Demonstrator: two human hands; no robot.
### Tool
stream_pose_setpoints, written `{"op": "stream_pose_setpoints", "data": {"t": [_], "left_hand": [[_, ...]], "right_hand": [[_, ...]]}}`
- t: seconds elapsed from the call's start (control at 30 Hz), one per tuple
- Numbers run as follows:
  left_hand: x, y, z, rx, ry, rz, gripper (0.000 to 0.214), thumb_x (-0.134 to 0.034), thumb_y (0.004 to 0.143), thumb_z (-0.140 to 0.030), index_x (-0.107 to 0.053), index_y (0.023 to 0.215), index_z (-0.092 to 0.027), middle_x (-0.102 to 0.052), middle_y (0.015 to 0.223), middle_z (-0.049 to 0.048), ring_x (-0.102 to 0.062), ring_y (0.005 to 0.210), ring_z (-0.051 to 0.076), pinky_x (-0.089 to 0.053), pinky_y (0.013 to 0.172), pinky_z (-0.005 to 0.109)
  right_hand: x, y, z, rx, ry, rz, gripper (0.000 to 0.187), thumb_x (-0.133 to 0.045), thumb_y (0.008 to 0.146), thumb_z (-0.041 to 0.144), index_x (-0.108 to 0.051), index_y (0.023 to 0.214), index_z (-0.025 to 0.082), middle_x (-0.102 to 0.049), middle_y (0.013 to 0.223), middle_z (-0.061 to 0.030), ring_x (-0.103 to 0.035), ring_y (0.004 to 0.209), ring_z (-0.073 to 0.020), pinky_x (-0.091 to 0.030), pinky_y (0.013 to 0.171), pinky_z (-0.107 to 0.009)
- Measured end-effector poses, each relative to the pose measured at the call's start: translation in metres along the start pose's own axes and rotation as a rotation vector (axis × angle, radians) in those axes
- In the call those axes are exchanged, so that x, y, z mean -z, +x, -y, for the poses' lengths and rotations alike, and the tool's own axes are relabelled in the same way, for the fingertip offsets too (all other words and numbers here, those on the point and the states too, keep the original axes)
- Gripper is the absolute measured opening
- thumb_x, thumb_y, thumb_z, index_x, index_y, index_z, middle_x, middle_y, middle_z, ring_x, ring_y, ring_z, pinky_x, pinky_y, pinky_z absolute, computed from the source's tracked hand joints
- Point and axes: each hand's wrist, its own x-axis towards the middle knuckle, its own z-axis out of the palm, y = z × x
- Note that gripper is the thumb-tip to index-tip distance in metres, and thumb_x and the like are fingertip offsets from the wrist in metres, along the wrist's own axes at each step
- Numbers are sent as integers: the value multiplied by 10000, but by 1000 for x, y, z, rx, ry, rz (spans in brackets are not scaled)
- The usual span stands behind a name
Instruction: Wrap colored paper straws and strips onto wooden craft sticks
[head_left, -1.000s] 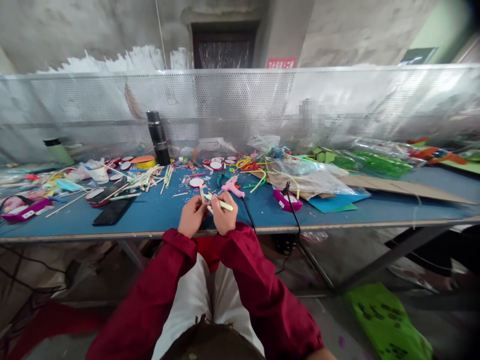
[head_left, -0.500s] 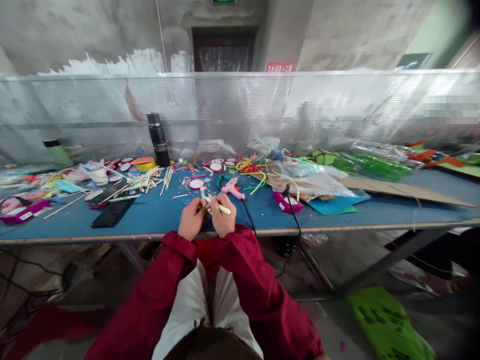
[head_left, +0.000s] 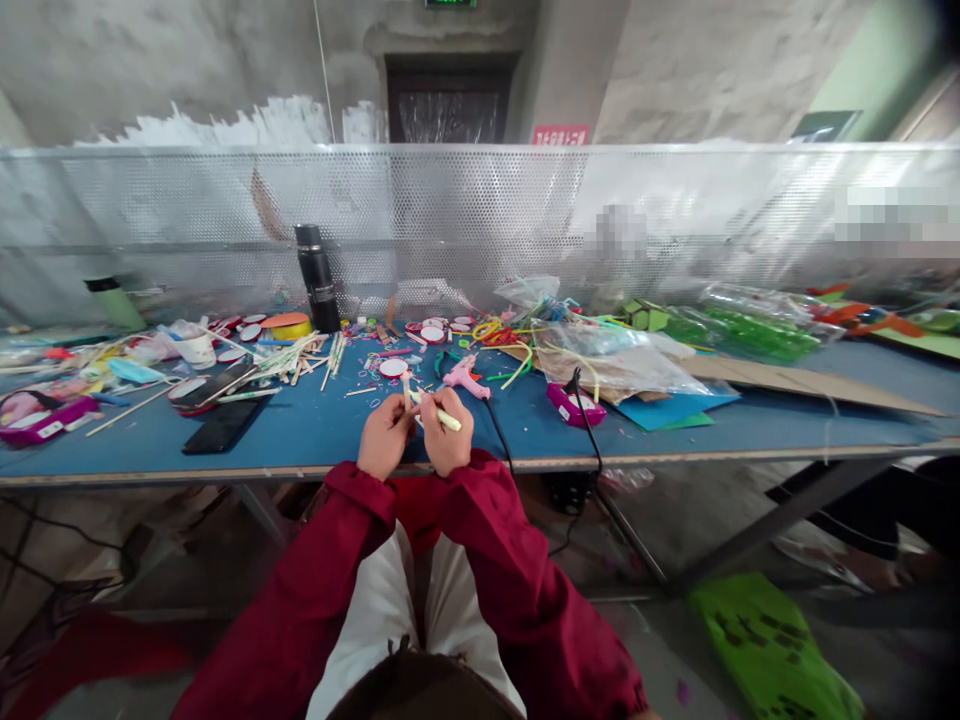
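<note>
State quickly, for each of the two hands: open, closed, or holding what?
Left hand: closed, pinching a wooden stick.
Right hand: closed around a pale stick.

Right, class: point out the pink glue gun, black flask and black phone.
pink glue gun [head_left: 463, 376]: head view, middle of its body.
black flask [head_left: 316, 280]: head view, middle of its side.
black phone [head_left: 223, 427]: head view, centre of its face.
</note>
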Motion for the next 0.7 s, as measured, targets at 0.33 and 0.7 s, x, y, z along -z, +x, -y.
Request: {"op": "stream_pose_setpoints", "data": {"t": [0.33,0.7], "left_hand": [[3,-1,-4,-12,-14,-11,150,-570,920,-313,-564,807,-214,-583,588,-47,-491,482,121,-369,500,232],[0,1,5,-19,-14,2,166,-583,921,-340,-580,816,-211,-532,597,-54,-464,508,118,-354,503,229]], "right_hand": [[0,2,-1,-41,-15,-46,304,-507,981,383,-516,717,232,-644,663,18,-556,609,-135,-423,631,-270],[1,2,4,7,-23,34,275,-529,971,374,-562,742,224,-631,683,12,-551,636,-139,-419,632,-270]]}}
